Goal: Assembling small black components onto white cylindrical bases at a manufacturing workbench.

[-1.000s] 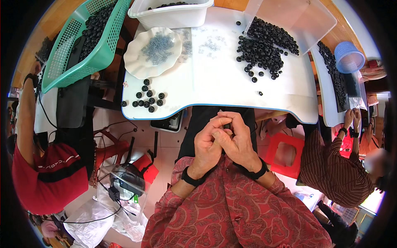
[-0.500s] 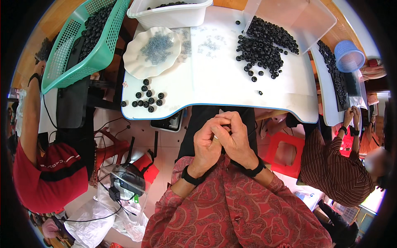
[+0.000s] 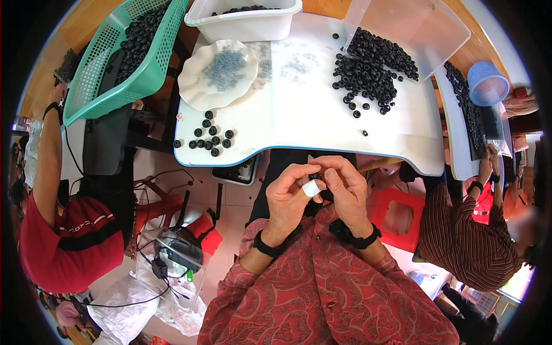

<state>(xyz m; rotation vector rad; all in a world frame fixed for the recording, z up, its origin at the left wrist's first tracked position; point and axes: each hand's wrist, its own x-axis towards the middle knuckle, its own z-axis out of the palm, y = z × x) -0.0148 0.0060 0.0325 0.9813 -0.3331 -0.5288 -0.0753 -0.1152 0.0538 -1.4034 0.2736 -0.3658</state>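
My left hand [image 3: 287, 201] and my right hand [image 3: 349, 198] meet in front of my body, just off the table's near edge. Their fingers are closed together around a small black round part [image 3: 314, 176], mostly hidden by the fingertips. A white wrap [image 3: 311, 189] circles my left thumb. Left of my hands, several black round parts [image 3: 214, 141] with holes stand loose near the table's corner. A bigger heap of them [image 3: 368, 72] spreads over the right half. Behind the loose ones, a cream scalloped plate [image 3: 192, 92] carries tiny clear pieces [image 3: 225, 68].
The white table [image 3: 305, 123] has a blue curved edge. At the back stand a white tub [image 3: 244, 26] and, tipped over the heap, a clear plastic box [image 3: 414, 29]. A green basket [image 3: 109, 98] of black parts is left. Co-workers sit on both sides; a red stool [image 3: 397, 218] stands right.
My hands have parted slightly and the fingers have loosened from a tight clasp, so the black part and the white thumb wrap now show. The view has shifted a little.
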